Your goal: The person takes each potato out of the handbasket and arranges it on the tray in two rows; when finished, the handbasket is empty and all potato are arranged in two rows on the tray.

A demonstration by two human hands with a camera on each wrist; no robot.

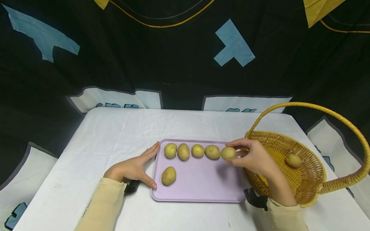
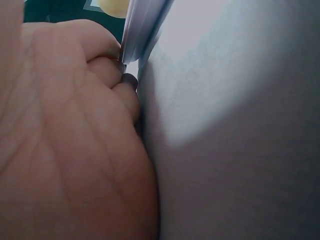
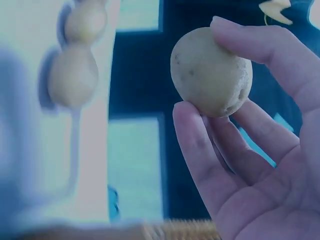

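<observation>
My right hand pinches a potato between thumb and fingertips, over the right end of the back row on the lilac tray. In the right wrist view the potato shows a rough patch near the fingers. At the tray's left edge my left hand lies with fingers and thumb spread, touching the rim. Several potatoes form a row along the tray's back. One more potato lies alone at the front left. The palm of my left hand fills much of the left wrist view.
A yellow wicker basket with a tall arched handle stands right of the tray, below my right forearm. One potato lies in it. A white cloth covers the table, and a dark curtain hangs behind.
</observation>
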